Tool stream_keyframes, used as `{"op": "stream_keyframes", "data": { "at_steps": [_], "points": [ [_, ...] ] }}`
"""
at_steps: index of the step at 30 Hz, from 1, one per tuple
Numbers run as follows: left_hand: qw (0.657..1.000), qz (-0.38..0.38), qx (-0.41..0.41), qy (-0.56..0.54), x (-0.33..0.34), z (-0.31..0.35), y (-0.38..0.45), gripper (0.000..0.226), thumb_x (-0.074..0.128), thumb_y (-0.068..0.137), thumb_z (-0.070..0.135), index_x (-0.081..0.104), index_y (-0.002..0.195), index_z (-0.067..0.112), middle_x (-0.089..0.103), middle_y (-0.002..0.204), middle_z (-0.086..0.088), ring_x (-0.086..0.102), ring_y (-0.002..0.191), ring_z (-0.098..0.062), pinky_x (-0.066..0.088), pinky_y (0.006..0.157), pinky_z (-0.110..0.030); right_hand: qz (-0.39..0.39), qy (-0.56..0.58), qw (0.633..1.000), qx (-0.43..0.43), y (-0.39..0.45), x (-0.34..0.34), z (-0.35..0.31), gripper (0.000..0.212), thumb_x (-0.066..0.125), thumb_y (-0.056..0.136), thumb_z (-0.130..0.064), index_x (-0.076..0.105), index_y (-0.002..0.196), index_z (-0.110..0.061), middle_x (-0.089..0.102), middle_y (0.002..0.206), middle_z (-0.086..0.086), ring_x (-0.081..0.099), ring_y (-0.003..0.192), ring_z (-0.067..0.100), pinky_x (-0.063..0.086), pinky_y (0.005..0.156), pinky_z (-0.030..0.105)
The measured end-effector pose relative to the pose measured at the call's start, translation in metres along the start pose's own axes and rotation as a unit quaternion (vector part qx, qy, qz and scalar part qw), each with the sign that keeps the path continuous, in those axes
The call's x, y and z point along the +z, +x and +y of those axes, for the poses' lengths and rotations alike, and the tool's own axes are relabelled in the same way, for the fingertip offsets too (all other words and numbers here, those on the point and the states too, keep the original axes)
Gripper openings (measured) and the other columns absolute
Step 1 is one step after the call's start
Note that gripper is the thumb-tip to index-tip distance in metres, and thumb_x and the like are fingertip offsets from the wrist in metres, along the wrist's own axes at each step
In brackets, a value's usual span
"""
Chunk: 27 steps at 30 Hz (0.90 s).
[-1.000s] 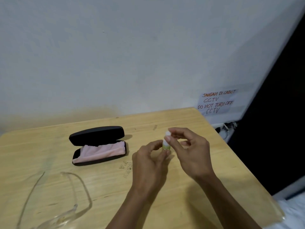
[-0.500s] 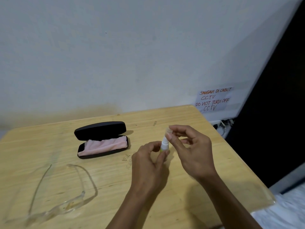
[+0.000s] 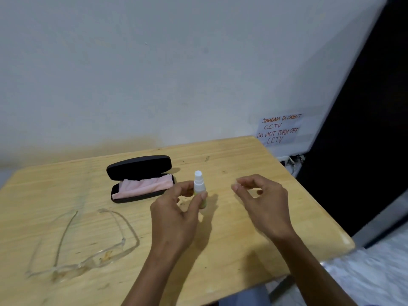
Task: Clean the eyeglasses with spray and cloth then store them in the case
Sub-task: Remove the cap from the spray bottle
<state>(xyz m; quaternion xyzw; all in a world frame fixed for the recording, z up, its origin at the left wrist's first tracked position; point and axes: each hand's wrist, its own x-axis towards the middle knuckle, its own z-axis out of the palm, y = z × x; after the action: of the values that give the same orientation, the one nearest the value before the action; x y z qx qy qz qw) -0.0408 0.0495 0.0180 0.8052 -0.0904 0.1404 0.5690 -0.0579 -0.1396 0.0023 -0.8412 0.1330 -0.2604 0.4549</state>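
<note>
L hand (image 3: 174, 219) grips spray bottle (image 3: 199, 188), cap (image 3: 237, 187) pinched in R hand (image 3: 263, 203)

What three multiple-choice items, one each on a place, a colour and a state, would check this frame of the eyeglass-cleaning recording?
1. Where is the cloth?
A. in the open case
B. under the eyeglasses
C. in the right hand

2. What colour is the cloth?
A. blue
B. pink
C. green

3. How is the spray bottle held?
A. lying loose on the table
B. gripped upright by the left hand
C. inside the case

Key: 1 A, it lies in the case tray; 2 B, pale pink; 3 B, left hand fingers wrap it, nozzle bare, while the eyeglasses lie untouched.
</note>
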Motion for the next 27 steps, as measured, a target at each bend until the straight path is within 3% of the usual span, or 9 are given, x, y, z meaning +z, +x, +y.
{"op": "stream_keyframes", "data": {
  "at_steps": [3,6,10,13,17,20,21,24,27],
  "points": [
    [1.0,-0.001,-0.009,-0.008,-0.004,0.0,-0.005,0.016,0.079,0.08,0.018,0.072,0.09,0.029,0.072,0.078,0.023,0.065,0.082,0.013,0.045,0.081,-0.015,-0.032,-0.072,0.997,0.017,-0.005,0.004,0.009,0.01,0.077,0.087,-0.033,0.077,0.096,-0.028,0.075,0.096,-0.008,0.069,0.089,0.009,0.051,0.074,0.026],
    [1.0,0.001,-0.01,-0.008,-0.006,0.0,-0.009,0.018,0.079,0.08,0.017,0.071,0.087,0.031,0.071,0.078,0.021,0.065,0.079,0.015,0.043,0.077,-0.006,-0.038,-0.114,0.993,0.012,-0.007,0.008,0.017,0.008,0.075,0.088,-0.035,0.075,0.096,-0.032,0.074,0.103,-0.001,0.068,0.084,0.013,0.054,0.077,0.03],
    [1.0,0.0,-0.007,0.002,-0.006,-0.004,-0.011,0.017,0.08,0.08,0.018,0.072,0.088,0.03,0.072,0.079,0.021,0.065,0.082,0.014,0.043,0.077,-0.003,-0.045,-0.144,0.988,0.012,-0.009,0.012,0.026,0.007,0.076,0.087,-0.038,0.073,0.093,-0.035,0.075,0.098,-0.005,0.071,0.074,0.013,0.059,0.078,0.037],
    [1.0,0.0,-0.008,0.001,-0.007,-0.005,-0.011,0.017,0.08,0.08,0.018,0.073,0.089,0.03,0.072,0.076,0.022,0.065,0.083,0.013,0.042,0.077,-0.001,-0.045,-0.142,0.989,0.007,-0.01,0.013,0.028,0.007,0.077,0.086,-0.037,0.073,0.092,-0.035,0.076,0.094,-0.01,0.07,0.087,0.01,0.059,0.078,0.038],
    [1.0,-0.001,-0.008,-0.002,-0.007,-0.006,-0.012,0.017,0.08,0.08,0.019,0.073,0.09,0.03,0.072,0.076,0.022,0.065,0.084,0.012,0.045,0.079,-0.012,-0.042,-0.15,0.988,-0.007,-0.014,0.01,0.022,0.01,0.079,0.085,-0.03,0.074,0.094,-0.031,0.075,0.098,-0.009,0.066,0.099,0.012,0.056,0.085,0.038],
    [1.0,-0.003,-0.007,0.0,-0.006,-0.007,-0.011,0.014,0.079,0.08,0.02,0.074,0.091,0.027,0.072,0.079,0.022,0.065,0.086,0.011,0.043,0.078,-0.008,-0.02,-0.162,0.986,-0.045,-0.02,0.007,0.012,0.014,0.08,0.084,-0.024,0.074,0.097,-0.027,0.073,0.1,-0.012,0.06,0.104,0.014,0.052,0.09,0.044],
    [1.0,-0.004,-0.006,0.002,-0.006,-0.007,-0.011,0.013,0.079,0.081,0.021,0.075,0.092,0.026,0.073,0.079,0.021,0.065,0.086,0.011,0.042,0.078,-0.006,-0.016,-0.147,0.988,-0.054,-0.023,0.006,0.008,0.016,0.08,0.084,-0.024,0.074,0.098,-0.028,0.072,0.1,-0.015,0.06,0.104,0.013,0.052,0.091,0.038],
    [1.0,-0.011,0.006,0.02,-0.005,-0.008,-0.012,0.014,0.078,0.081,0.024,0.076,0.095,0.024,0.076,0.079,0.013,0.067,0.085,0.008,0.042,0.076,-0.005,-0.027,-0.025,0.998,-0.049,-0.032,0.004,-0.019,0.021,0.079,0.084,-0.031,0.076,0.105,-0.031,0.068,0.096,-0.023,0.064,0.097,0.0,0.043,0.083,0.004],
    [0.999,-0.017,0.026,0.044,-0.007,-0.007,-0.015,0.016,0.076,0.083,0.027,0.076,0.099,0.024,0.076,0.08,0.009,0.067,0.085,0.004,0.04,0.074,0.001,-0.056,0.047,0.994,-0.079,-0.041,0.009,-0.047,0.033,0.079,0.081,-0.04,0.073,0.114,-0.039,0.072,0.102,-0.018,0.065,0.101,-0.005,0.045,0.084,0.003]
  ]
}}
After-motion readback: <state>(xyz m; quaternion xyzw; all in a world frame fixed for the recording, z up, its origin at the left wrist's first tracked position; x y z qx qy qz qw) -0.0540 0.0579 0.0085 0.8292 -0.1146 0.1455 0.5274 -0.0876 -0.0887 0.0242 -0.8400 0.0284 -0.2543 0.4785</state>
